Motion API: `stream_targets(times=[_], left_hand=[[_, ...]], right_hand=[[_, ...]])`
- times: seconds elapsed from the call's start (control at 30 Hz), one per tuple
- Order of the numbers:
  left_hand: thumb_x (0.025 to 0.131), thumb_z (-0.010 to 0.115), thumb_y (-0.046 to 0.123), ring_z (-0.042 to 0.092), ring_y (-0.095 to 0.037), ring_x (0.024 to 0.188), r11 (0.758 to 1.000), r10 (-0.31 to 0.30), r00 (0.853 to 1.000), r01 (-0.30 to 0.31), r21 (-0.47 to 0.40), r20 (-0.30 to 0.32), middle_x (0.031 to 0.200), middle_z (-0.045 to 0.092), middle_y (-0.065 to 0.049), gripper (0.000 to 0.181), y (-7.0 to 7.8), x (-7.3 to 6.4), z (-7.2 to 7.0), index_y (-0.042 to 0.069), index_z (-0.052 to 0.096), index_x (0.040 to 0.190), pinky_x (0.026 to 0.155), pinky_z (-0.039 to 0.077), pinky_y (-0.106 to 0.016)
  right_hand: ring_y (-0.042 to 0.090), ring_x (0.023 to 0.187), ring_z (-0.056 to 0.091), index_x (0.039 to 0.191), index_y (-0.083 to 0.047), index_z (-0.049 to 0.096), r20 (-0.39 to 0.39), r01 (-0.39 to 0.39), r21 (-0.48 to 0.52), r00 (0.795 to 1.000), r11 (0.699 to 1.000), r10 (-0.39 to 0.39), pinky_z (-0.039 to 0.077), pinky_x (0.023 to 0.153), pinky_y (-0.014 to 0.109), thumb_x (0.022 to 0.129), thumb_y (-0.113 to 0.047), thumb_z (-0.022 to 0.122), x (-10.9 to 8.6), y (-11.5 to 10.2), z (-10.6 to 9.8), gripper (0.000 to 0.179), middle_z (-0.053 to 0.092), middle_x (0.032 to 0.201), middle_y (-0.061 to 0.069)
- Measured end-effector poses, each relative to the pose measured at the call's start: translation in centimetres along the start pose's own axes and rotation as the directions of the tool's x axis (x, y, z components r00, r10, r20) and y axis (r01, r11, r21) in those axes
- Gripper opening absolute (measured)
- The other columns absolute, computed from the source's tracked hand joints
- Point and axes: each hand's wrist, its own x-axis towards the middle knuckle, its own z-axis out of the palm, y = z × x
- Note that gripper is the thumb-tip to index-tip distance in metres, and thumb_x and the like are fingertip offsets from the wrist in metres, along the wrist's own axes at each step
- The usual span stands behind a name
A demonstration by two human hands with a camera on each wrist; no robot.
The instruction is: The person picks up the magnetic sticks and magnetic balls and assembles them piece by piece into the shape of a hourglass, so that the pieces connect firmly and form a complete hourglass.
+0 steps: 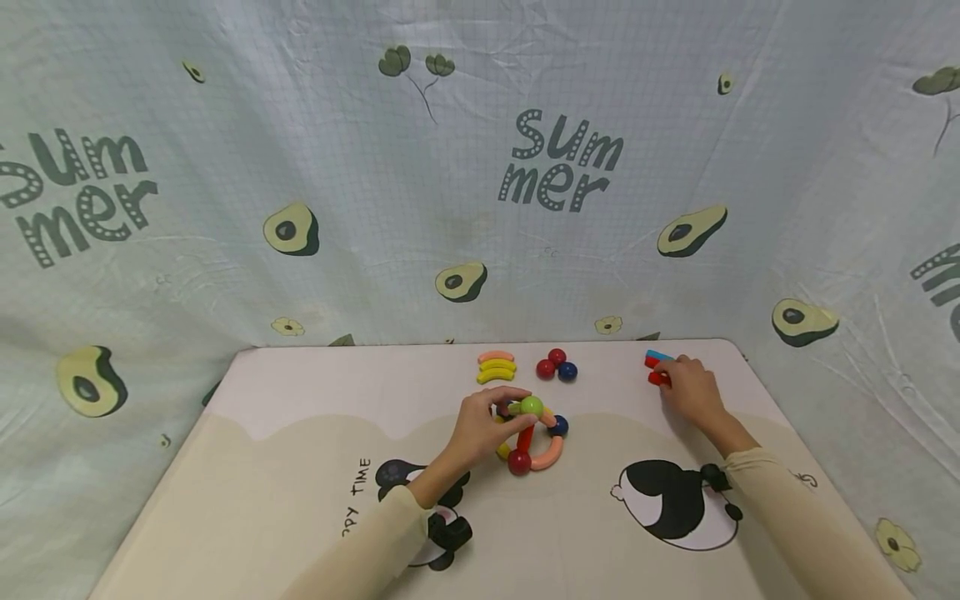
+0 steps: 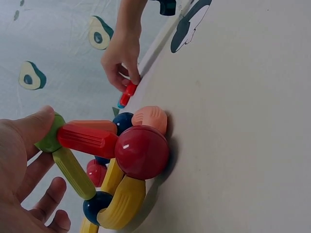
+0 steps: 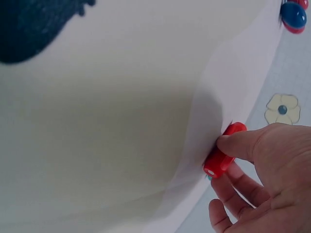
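My left hand [image 1: 478,427] holds a green ball [image 1: 532,406] between thumb and fingers. That ball tops a frame of sticks and balls standing on the table. From it a red stick [image 2: 87,138] runs to a dark red ball [image 2: 142,152], and a green stick [image 2: 74,173] runs to a dark blue ball [image 2: 96,207]. Curved yellow and orange pieces [image 1: 549,454] form the base, partly hidden by the hand. Toward the far right, my right hand [image 1: 692,392] pinches a short red stick [image 3: 217,162] at the tabletop. A blue stick [image 1: 658,356] and another red stick [image 1: 651,362] lie just beyond.
Behind the frame lie curved yellow pieces [image 1: 497,370] and an orange one [image 1: 496,357]. Beside them sit two red balls [image 1: 545,368] and a blue ball [image 1: 567,372]. A printed curtain [image 1: 360,167] hangs along the back edge of the table [image 1: 262,450].
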Motion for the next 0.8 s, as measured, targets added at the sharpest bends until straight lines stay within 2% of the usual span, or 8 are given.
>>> stream_targets(times=[0.17, 0.23, 0.37, 0.57, 0.8], left_hand=[[0.091, 0.08, 0.023, 0.058, -0.024, 0.089, 1.0, 0.008, 1.0, -0.008, 0.009, 0.002, 0.102, 0.072, 0.001, 0.033, -0.1, 0.0, 0.0, 0.012, 0.075, 0.122, 0.068, 0.041, -0.023], [0.091, 0.08, 0.023, 0.058, -0.023, 0.089, 1.0, 0.008, 1.0, -0.008, 0.013, 0.002, 0.103, 0.072, 0.002, 0.033, 0.0, 0.0, -0.1, 0.012, 0.074, 0.122, 0.068, 0.041, -0.023], [0.091, 0.081, 0.023, 0.058, -0.024, 0.09, 1.0, 0.022, 1.0, -0.022, 0.008, 0.006, 0.105, 0.073, 0.001, 0.033, -0.1, -0.1, -0.1, 0.012, 0.075, 0.121, 0.069, 0.041, -0.023], [0.089, 0.082, 0.022, 0.058, -0.022, 0.089, 1.0, 0.029, 1.0, -0.029, 0.002, 0.002, 0.102, 0.073, 0.002, 0.032, -0.2, -0.2, -0.1, 0.012, 0.076, 0.119, 0.07, 0.041, -0.024], [0.088, 0.083, 0.022, 0.058, -0.022, 0.087, 0.999, 0.044, 0.999, -0.045, -0.005, -0.006, 0.105, 0.073, 0.002, 0.033, -0.5, -0.3, -0.2, 0.012, 0.076, 0.119, 0.07, 0.042, -0.024]], right_hand=[[0.043, 0.09, 0.06, 0.109, 0.006, 0.07, 0.04, 0.009, 0.002, 0.999, 1.0, -0.009, 0.049, 0.081, 0.063, 0.085, -0.001, 0.076, -0.2, -0.5, -0.3, 0.025, 0.067, 0.099, 0.025], [0.042, 0.092, 0.061, 0.111, 0.005, 0.07, 0.05, 0.009, 0.033, 0.999, 0.999, -0.011, 0.048, 0.082, 0.063, 0.086, -0.002, 0.077, -0.3, -0.8, -0.6, 0.027, 0.069, 0.101, 0.024], [0.037, 0.089, 0.064, 0.114, 0.003, 0.07, 0.021, 0.036, 0.133, 0.999, 0.99, -0.039, 0.052, 0.081, 0.058, 0.088, -0.003, 0.077, -0.7, -1.3, -1.2, 0.027, 0.071, 0.101, 0.021], [0.034, 0.088, 0.069, 0.116, 0.003, 0.068, -0.06, 0.104, 0.31, 0.994, 0.945, -0.089, 0.056, 0.078, 0.051, 0.088, 0.001, 0.077, -1.5, -2.3, -2.3, 0.029, 0.072, 0.106, 0.022], [0.034, 0.098, 0.071, 0.121, -0.001, 0.066, 0.013, 0.029, 0.493, 0.999, 0.869, -0.04, 0.053, 0.079, 0.02, 0.093, -0.005, 0.075, -2.2, -3.8, -3.5, 0.03, 0.071, 0.114, 0.019]])
